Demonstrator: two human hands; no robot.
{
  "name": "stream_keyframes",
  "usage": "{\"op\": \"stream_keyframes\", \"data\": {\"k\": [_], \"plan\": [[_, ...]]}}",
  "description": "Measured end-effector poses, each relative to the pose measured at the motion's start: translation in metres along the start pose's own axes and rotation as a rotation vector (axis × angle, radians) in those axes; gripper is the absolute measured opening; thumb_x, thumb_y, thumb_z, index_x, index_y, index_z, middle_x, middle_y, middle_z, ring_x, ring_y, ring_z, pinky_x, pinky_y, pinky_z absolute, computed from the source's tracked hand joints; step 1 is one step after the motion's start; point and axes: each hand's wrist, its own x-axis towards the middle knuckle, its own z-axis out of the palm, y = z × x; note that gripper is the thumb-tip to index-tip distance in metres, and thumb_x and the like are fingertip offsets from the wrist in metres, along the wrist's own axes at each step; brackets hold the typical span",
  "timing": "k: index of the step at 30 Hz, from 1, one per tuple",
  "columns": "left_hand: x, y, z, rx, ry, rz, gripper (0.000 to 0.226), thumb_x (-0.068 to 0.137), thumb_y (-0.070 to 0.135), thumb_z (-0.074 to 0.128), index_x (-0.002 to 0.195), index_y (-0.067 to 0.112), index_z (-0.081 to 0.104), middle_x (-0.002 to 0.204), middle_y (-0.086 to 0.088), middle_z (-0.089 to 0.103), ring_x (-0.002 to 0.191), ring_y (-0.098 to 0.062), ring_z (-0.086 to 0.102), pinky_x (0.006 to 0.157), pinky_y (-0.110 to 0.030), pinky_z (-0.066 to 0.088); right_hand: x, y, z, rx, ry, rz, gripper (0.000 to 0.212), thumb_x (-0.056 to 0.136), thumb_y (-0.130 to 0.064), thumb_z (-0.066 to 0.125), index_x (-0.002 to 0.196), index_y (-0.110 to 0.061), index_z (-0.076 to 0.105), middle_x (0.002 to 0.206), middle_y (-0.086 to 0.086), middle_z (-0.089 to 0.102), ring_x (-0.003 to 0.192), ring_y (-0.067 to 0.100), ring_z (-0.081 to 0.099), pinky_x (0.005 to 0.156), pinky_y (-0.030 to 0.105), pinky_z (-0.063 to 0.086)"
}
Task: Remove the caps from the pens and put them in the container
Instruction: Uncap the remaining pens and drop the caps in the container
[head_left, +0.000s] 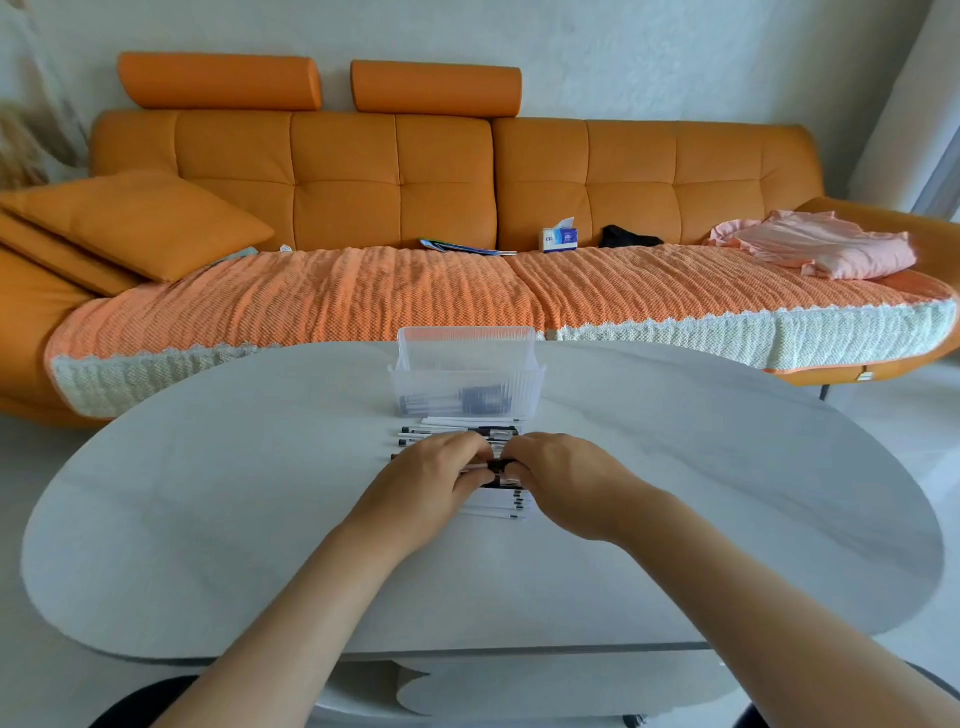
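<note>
Two bare hands meet over the middle of a pale oval desk, seen from the head camera. The left hand and the right hand both curl their fingers round one pen, held level between them. The left hand pinches the white barrel and the right hand closes over the black cap end. Whether the cap is fully seated or partly pulled off is hidden by the fingers.

Just beyond the fingers, a row of pens lies side by side on the desk, and several show black caps at their right ends. Under the fingers and nearer the person lies a second batch of white pens. Whether these are capped is too small to tell.

Farther beyond the fingers, at the far end of the row, stands a clear ribbed plastic container. Dark pieces sit in its bottom, blurred by the wall, so they may be caps or pens.

The task looks partway done: a few items are in the container, one pen is in hand, and many pens wait on the desk.

An orange sofa fills the background.
</note>
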Motion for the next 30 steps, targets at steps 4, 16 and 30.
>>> {"op": "stream_keyframes", "data": {"k": [4,16,30], "plan": [[-0.001,-0.001,0.002,-0.038,-0.025,-0.009,0.007,0.091,0.024,0.064,0.096,0.022,0.060,0.093,0.012,0.065,0.088,-0.008,0.061,0.074,-0.037,0.051,-0.003,-0.007,-0.001,-0.017,0.001,-0.012,0.019,0.103,-0.023,0.036,0.097,-0.018,0.053,0.087,-0.004,0.051,0.078,0.024,0.053,0.068,0.038,0.044],[-0.003,-0.002,-0.008,-0.097,-0.022,-0.078,0.009,0.088,0.022,0.069,0.096,0.026,0.065,0.091,0.018,0.066,0.088,0.000,0.060,0.076,-0.034,0.052,0.000,-0.009,-0.001,0.067,0.008,-0.030,0.024,0.105,-0.032,0.036,0.090,-0.018,0.049,0.077,0.000,0.055,0.070,0.025,0.050,0.063,0.039,0.039],[0.000,-0.009,-0.009,-0.001,-0.070,-0.189,0.007,0.091,0.032,0.062,0.098,0.034,0.061,0.097,0.021,0.064,0.093,-0.003,0.058,0.080,-0.031,0.050,-0.002,0.040,0.000,0.084,-0.014,0.258,0.018,0.096,-0.028,0.058,0.111,-0.028,0.068,0.106,-0.005,0.055,0.095,0.018,0.059,0.085,0.030,0.048]]}}
